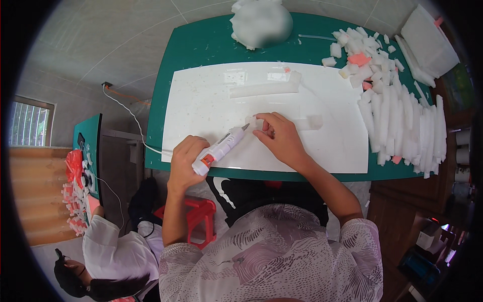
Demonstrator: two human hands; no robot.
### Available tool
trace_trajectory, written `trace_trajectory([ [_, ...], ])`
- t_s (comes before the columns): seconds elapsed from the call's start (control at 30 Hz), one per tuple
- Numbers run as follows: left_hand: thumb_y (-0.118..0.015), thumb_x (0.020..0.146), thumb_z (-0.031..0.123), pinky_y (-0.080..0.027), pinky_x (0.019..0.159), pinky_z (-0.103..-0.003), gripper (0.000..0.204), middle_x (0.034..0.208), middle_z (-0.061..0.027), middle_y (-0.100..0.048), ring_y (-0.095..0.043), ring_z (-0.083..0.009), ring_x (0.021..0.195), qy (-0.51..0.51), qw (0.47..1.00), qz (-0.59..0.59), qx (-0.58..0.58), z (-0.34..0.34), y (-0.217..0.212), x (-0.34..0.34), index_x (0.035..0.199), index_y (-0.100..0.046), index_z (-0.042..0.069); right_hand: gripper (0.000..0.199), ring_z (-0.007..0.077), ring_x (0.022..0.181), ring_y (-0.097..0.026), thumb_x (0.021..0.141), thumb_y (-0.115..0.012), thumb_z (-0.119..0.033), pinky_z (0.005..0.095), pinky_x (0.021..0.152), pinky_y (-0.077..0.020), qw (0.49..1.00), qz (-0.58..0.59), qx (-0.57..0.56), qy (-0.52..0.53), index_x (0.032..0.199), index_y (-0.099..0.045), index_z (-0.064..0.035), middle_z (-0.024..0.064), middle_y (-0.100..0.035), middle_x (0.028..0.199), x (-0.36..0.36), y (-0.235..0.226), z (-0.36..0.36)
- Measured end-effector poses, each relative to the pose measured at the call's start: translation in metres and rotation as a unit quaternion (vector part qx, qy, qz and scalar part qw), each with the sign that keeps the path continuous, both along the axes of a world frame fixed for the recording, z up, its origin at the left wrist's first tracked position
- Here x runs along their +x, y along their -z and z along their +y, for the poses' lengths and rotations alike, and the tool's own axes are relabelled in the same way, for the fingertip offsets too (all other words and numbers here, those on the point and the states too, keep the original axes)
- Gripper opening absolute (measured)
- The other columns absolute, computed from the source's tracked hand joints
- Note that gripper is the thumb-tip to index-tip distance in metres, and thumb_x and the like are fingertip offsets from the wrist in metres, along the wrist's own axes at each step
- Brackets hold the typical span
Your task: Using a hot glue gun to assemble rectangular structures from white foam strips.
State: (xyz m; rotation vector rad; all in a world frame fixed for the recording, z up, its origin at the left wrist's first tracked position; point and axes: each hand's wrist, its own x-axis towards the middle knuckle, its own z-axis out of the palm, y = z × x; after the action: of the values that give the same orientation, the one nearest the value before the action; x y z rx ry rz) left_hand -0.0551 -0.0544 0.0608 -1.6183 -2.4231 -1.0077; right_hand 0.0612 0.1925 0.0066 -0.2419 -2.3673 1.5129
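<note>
Head view. The left hand (185, 160) is wrapped fully around the body of a white glue gun (220, 149). The gun lies at a slant, with its nozzle aimed to the far right. The nozzle tip sits at the left edge of a small white foam piece (254, 122); whether the two actually touch cannot be told.

The right hand (279, 138) rests on the same foam piece. Its fingers are bent and press down on the piece from the right side, so the piece is pinned against the sheet rather than lifted. Part of the piece is hidden under the fingers.

The foam piece lies on a white glossy sheet (201, 100), near the middle of the sheet's near half. The sheet covers most of a green table (201, 45).

On the sheet, far from the hands, lies a long white foam bar (264, 88) with an upturned right end. Just right of the right hand lies a second short foam block (313, 122).

Along the right side of the table is a row of white foam strips (402, 126), packed side by side. Beyond them, at the far right, is a heap of small foam offcuts (362, 50), a few of them pink. At the far edge of the table stands a large rounded white foam lump (261, 22).

A white cable (126, 108) runs from the left edge of the table to the floor. Another person in a white top (121, 251) is at the near left, well apart from the table.
</note>
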Motion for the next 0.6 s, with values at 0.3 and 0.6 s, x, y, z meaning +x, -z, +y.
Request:
trace_trajectory([
  [0.3,-0.07,0.069,0.01,-0.051,0.071,-0.037,0.03,0.106,-0.0177,-0.074,-0.066,-0.0315,0.08,-0.048,0.997,-0.008,0.052,-0.017,-0.01,0.018,0.096,-0.069,-0.003,0.047,0.0173,0.07,-0.058,0.081,-0.075,-0.003,0.0313,0.066,-0.0498,0.998,-0.005,0.006,0.065,0.127,-0.06,-0.0061,0.0083,-0.059,0.093,0.09,-0.03,0.036],
  [0.6,-0.07,0.065,0.006,-0.05,0.071,-0.036,0.035,0.107,-0.0182,-0.074,-0.065,-0.0311,0.079,0.04,0.996,-0.047,0.069,0.019,-0.005,0.028,0.099,-0.069,-0.002,0.052,0.0222,0.091,-0.063,0.083,-0.072,-0.001,0.0298,0.078,-0.0573,0.995,-0.013,0.027,0.095,0.133,-0.058,-0.0052,0.0141,-0.054,0.123,0.078,-0.017,0.081],
])
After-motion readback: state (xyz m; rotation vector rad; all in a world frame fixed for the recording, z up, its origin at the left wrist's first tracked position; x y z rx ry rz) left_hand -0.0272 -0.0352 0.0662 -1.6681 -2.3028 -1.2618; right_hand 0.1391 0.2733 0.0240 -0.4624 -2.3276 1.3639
